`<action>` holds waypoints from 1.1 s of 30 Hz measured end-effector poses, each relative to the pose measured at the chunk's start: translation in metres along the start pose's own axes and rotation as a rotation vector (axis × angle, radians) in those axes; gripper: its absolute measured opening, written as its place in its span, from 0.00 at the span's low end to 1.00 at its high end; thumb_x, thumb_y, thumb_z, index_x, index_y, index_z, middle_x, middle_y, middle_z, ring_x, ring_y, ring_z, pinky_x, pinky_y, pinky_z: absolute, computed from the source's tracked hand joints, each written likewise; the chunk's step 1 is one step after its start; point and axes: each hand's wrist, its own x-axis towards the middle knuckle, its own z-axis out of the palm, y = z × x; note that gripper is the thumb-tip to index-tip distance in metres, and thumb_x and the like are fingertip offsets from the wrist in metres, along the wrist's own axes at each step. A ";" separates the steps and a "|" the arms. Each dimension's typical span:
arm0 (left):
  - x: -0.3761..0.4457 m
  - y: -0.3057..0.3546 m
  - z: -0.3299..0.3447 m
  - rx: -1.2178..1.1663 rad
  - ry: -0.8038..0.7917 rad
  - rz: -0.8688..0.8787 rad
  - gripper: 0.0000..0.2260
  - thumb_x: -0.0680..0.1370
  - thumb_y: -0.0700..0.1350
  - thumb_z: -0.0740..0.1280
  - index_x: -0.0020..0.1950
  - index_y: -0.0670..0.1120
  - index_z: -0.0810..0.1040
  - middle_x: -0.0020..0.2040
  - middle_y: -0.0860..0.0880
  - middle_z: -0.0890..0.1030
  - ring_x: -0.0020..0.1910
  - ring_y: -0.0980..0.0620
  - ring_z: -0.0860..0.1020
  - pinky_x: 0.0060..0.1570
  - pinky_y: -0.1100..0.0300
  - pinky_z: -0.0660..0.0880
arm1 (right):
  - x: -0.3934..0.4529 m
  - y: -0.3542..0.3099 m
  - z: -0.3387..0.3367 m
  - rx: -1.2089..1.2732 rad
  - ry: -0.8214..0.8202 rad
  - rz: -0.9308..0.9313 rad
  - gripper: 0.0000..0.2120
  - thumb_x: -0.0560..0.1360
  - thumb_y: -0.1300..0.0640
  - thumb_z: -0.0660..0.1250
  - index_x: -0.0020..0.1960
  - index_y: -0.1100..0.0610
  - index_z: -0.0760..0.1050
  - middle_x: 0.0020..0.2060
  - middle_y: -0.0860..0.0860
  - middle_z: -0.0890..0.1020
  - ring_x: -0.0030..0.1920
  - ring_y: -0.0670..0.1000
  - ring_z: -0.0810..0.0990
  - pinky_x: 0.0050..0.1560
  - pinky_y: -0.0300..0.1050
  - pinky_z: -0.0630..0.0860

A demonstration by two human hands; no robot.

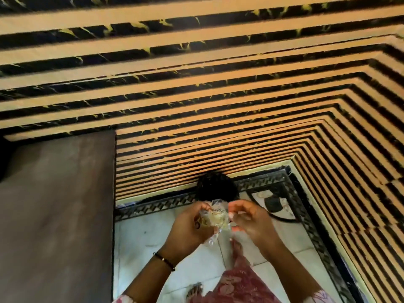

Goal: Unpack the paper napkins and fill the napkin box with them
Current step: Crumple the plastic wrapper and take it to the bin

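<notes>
While hands pinch napkin packet [215,217], brown table edge [113,193] left

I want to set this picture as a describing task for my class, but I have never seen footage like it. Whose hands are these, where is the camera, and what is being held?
There is no machine here. The single picture comes from a wide-angle camera worn on a person's head, looking forward and down, so the striped wall looks bent. The left hand grips a small clear plastic packet, seemingly the napkin pack, though it is blurred. The right hand pinches the packet's edge, as if to open it. A dark round object, too blurred to name, sits behind the hands. At the left is a brown flat surface. Below are a tiled floor and the person's feet. No napkin box can be made out.
</notes>
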 end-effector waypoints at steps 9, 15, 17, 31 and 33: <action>0.108 -0.005 0.053 0.099 0.096 -0.144 0.19 0.67 0.47 0.77 0.50 0.62 0.72 0.49 0.61 0.79 0.48 0.68 0.77 0.46 0.73 0.74 | 0.134 0.013 -0.056 -0.017 0.043 0.235 0.03 0.73 0.61 0.69 0.46 0.60 0.78 0.43 0.65 0.82 0.40 0.60 0.82 0.41 0.55 0.82; 0.166 -0.051 0.086 0.082 0.182 -0.274 0.21 0.66 0.54 0.72 0.57 0.53 0.76 0.52 0.55 0.81 0.50 0.60 0.79 0.49 0.74 0.71 | 0.206 0.053 -0.075 -0.040 0.009 0.367 0.05 0.74 0.62 0.67 0.39 0.60 0.77 0.40 0.65 0.83 0.36 0.61 0.84 0.37 0.54 0.82; 0.186 -0.078 0.100 0.094 0.207 -0.344 0.22 0.67 0.50 0.73 0.59 0.53 0.74 0.51 0.54 0.82 0.49 0.56 0.79 0.46 0.73 0.71 | 0.232 0.077 -0.072 -0.026 0.009 0.387 0.06 0.74 0.63 0.66 0.38 0.57 0.76 0.40 0.64 0.83 0.37 0.59 0.84 0.38 0.55 0.82; 0.332 -0.344 0.169 0.281 0.044 -0.490 0.22 0.73 0.38 0.67 0.67 0.43 0.68 0.68 0.43 0.67 0.59 0.42 0.73 0.55 0.53 0.70 | 0.415 0.299 -0.017 -0.414 -0.100 0.092 0.04 0.75 0.61 0.64 0.41 0.59 0.76 0.38 0.58 0.82 0.42 0.55 0.82 0.46 0.47 0.78; 0.341 -0.386 0.180 0.325 -0.082 -0.513 0.25 0.75 0.40 0.64 0.72 0.42 0.62 0.72 0.42 0.63 0.67 0.41 0.67 0.65 0.52 0.65 | 0.440 0.335 -0.008 -0.671 -0.210 -0.007 0.05 0.74 0.63 0.64 0.43 0.63 0.77 0.41 0.60 0.82 0.44 0.57 0.81 0.45 0.45 0.74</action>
